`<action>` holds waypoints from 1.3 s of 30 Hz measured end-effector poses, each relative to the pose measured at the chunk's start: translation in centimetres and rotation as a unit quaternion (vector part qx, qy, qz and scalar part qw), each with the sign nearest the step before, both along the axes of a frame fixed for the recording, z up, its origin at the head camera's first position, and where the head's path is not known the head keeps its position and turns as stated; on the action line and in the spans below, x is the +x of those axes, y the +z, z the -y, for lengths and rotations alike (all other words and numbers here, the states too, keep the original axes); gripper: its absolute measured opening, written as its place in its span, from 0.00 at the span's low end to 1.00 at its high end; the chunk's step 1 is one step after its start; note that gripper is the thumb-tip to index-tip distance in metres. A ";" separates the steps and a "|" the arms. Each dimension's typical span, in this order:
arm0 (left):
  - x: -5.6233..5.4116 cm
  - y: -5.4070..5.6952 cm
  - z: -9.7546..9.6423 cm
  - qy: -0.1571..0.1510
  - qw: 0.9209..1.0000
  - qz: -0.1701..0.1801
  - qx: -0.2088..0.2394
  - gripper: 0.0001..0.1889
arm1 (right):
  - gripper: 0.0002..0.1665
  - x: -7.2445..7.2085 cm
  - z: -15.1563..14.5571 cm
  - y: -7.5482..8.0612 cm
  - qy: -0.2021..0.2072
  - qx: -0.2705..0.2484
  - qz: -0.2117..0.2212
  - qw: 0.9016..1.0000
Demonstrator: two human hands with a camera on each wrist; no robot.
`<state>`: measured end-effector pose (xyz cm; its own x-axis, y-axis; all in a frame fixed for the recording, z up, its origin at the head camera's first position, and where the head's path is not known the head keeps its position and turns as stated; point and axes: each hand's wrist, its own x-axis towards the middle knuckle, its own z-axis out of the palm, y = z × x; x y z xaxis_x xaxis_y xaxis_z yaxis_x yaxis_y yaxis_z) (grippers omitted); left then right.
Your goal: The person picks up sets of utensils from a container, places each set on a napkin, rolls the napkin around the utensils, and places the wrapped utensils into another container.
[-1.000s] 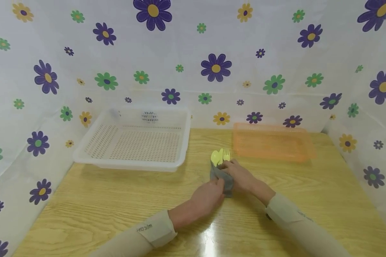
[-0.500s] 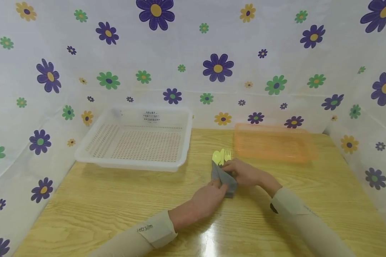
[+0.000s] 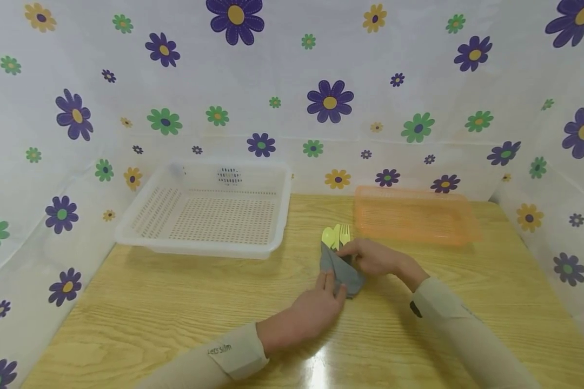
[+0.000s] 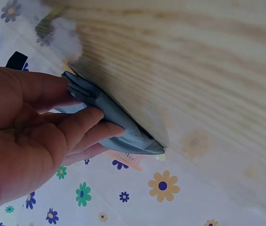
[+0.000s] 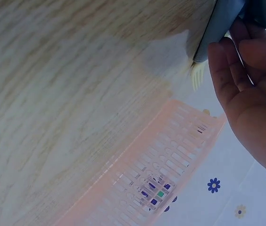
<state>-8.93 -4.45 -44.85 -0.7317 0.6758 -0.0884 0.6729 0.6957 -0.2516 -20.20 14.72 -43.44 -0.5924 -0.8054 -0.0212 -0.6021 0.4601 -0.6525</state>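
Observation:
A grey cloth napkin (image 3: 343, 273) lies folded on the table, wrapped around the lower part of pale yellow cutlery. The heads of a spoon (image 3: 328, 236), a knife (image 3: 337, 232) and a fork (image 3: 345, 235) stick out past its far edge. My left hand (image 3: 316, 309) rests on the near left part of the napkin with fingers extended; in the left wrist view its thumb and fingertips touch the folded cloth (image 4: 119, 125). From the right, my right hand (image 3: 377, 258) touches the napkin just below the fork, its index finger reaching over the cloth. The cutlery handles are hidden.
A white perforated basket (image 3: 277, 237) stands at the back left. At the back right is an orange perforated basket (image 3: 413, 237). Behind them hangs a flowered white sheet (image 3: 292, 70), which also lines both sides of the wooden table (image 3: 175, 302).
The left hand has loosened from pinching the napkin's flap and now lies flatter on it. The flap has spread to the right. My right hand has shifted slightly right.

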 end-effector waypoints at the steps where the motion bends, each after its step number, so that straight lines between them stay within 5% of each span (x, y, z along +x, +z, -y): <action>1: 0.1 0.1 -0.1 -0.002 1.000 -0.003 -0.002 0.20 | 0.33 0.0 0.0 0.0 -0.005 0.003 0.001 1.000; 10: 0.3 -0.4 -0.5 -0.017 0.993 -0.112 0.020 0.17 | 0.33 0.0 -0.2 0.1 -0.034 0.005 0.045 0.998; 13: 0.1 -0.6 -0.7 -0.005 0.993 -0.114 0.026 0.17 | 0.34 0.0 -0.2 0.0 -0.036 0.008 0.044 0.998; 16: 0.1 -0.7 -1.1 0.005 0.995 -0.104 0.003 0.18 | 0.34 -0.1 -0.2 -0.1 -0.033 0.009 0.039 0.999; 23: 1.1 -1.0 -2.3 0.007 0.985 -0.154 -0.081 0.20 | 0.25 0.1 -0.4 0.1 -0.038 -0.001 0.045 0.998; 30: 1.5 -0.7 -3.1 0.013 0.978 -0.090 -0.187 0.26 | 0.19 0.3 0.1 -0.4 -0.083 -0.009 0.040 0.996; 35: 1.5 -0.7 -3.3 0.012 0.979 -0.084 -0.183 0.26 | 0.21 0.5 0.3 -0.4 -0.104 -0.004 0.030 0.994; 39: 1.5 -0.5 -3.3 0.008 0.981 -0.089 -0.175 0.25 | 0.24 1.2 0.4 -0.2 -0.098 0.024 -0.024 0.995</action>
